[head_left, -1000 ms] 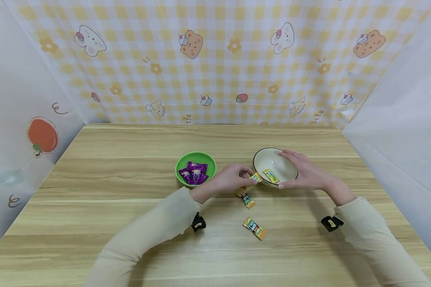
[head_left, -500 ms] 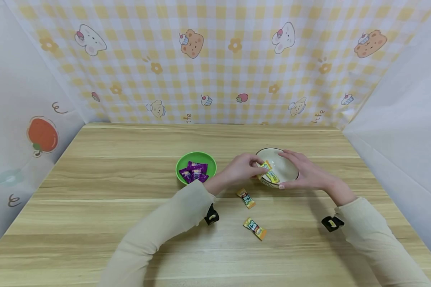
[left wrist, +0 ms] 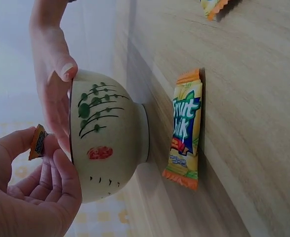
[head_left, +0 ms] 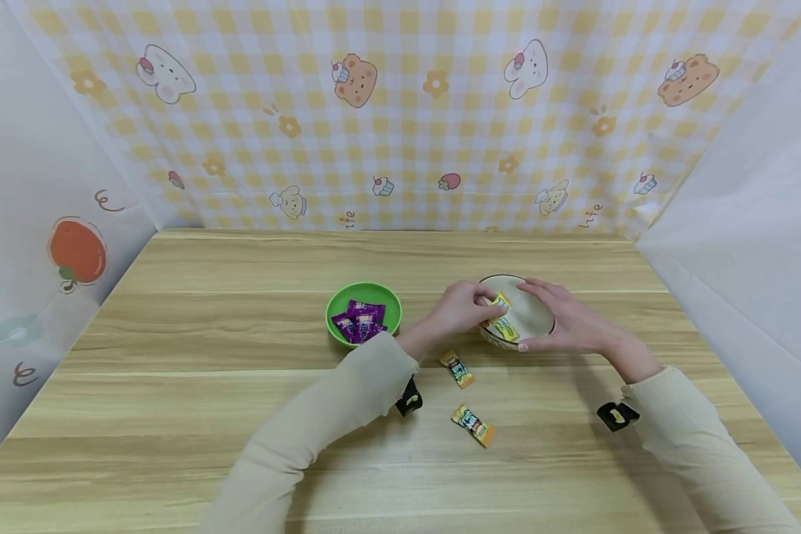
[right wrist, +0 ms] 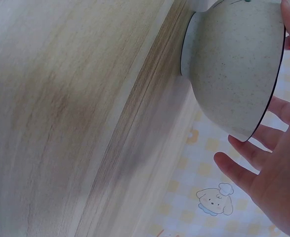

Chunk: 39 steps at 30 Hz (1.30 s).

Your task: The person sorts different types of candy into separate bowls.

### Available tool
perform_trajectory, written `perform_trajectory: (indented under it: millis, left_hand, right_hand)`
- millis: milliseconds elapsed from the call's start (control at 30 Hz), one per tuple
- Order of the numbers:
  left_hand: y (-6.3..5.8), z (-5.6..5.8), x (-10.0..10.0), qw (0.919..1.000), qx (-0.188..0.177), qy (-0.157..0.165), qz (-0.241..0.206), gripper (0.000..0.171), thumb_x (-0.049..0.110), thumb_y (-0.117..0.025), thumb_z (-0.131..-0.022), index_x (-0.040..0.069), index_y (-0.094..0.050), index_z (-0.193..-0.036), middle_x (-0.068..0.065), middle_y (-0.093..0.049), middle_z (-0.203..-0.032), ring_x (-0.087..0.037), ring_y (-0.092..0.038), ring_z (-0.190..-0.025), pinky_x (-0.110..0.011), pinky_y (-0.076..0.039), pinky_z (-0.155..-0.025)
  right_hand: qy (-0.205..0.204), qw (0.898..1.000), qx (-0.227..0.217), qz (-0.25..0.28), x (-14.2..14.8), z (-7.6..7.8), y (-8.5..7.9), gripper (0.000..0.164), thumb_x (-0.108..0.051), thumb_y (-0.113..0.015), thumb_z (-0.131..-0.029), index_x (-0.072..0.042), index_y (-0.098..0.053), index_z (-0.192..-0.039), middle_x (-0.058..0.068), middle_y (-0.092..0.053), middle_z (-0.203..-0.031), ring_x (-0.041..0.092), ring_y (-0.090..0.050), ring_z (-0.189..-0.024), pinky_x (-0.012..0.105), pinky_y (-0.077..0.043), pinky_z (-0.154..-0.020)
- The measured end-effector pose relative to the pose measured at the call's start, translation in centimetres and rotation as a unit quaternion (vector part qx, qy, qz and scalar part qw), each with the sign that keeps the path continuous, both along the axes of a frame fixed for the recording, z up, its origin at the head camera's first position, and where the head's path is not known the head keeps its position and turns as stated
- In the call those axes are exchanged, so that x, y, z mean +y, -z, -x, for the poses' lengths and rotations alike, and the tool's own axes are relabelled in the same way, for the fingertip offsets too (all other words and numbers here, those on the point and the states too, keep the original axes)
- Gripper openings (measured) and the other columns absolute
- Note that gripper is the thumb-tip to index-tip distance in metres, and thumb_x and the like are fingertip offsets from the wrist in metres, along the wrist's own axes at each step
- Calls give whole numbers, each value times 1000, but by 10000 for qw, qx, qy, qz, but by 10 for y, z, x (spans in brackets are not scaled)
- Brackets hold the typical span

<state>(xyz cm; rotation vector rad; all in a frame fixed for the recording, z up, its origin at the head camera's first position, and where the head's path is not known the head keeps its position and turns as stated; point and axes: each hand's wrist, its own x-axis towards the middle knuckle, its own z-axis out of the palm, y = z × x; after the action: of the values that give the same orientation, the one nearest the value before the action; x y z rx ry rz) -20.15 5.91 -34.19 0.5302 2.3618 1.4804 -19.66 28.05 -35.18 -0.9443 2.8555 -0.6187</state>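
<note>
My left hand [head_left: 463, 305] pinches a yellow-wrapped candy [head_left: 502, 300] between thumb and fingers, over the near-left part of a cream bowl [head_left: 530, 308]. Edge-on, that candy [left wrist: 38, 142] shows above the bowl's rim in the left wrist view. Another yellow candy [head_left: 507, 329] lies inside the bowl. My right hand [head_left: 570, 319] holds the bowl by its right side, thumb at the near rim and fingers spread along the far rim. Two candies lie on the table: one fruit milk candy [head_left: 457, 369] close to the bowl, another [head_left: 472, 425] nearer the front.
Left of the bowl stands a green bowl [head_left: 336, 305] with several purple-wrapped candies [head_left: 363, 320] in it. The left forearm passes just in front of it. Wood-grain tabletop [head_left: 207, 319] spreads around, with a checked curtain [head_left: 400, 133] behind.
My left hand has carried its candy rightward from beside the bowl to over its inside. The right hand stays on the bowl. The loose candies and green bowl keep their places.
</note>
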Motion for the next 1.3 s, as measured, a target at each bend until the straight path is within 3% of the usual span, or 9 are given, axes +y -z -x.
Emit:
perform_trajectory:
  millis: [467, 800, 1000, 1300]
  left_hand:
    - [2, -1, -2, 9999, -18, -32, -96, 30, 20, -65, -81, 1, -62, -104, -5, -63, -74, -10, -59, -59, -20, -47, -53]
    - [-6, -2, -29, 9996, 238, -116, -133, 29, 21, -65, -81, 6, -61, -105, -1, -59, -77, -18, -58, -68, -22, -46, -53]
    - [-7, -8, -49, 9992, 64, -65, -382, 29, 16, -65, -81, 3, -59, -106, -6, -57, -78, -26, -61, -69, -34, -52, -56]
    - [10, -18, -64, 9996, -145, 215, -62, 34, 17, -66, -81, 3, -57, -110, -5, -58, -79, -28, -60, -69, -35, -51, -56]
  right_hand:
    - [36, 10000, -25, -44, -1, 0, -1, 92, -50, -72, -66, -4, -30, -135, 20, -25, -137, 37, -24, -121, 52, -32, -88]
    - [50, 10000, -2, -10, -1, -1, -2, 94, -50, -73, -64, -4, -31, -134, 21, -26, -136, 37, -25, -120, 52, -31, -88]
    - [33, 10000, 2, 28, -1, 0, -1, 94, -49, -74, -63, -3, -31, -134, 21, -26, -136, 38, -25, -120, 53, -30, -89]
    - [10, 10000, -28, 37, -1, 0, -1, 94, -49, -74, -64, -3, -31, -134, 21, -25, -137, 38, -24, -121, 54, -29, -90]
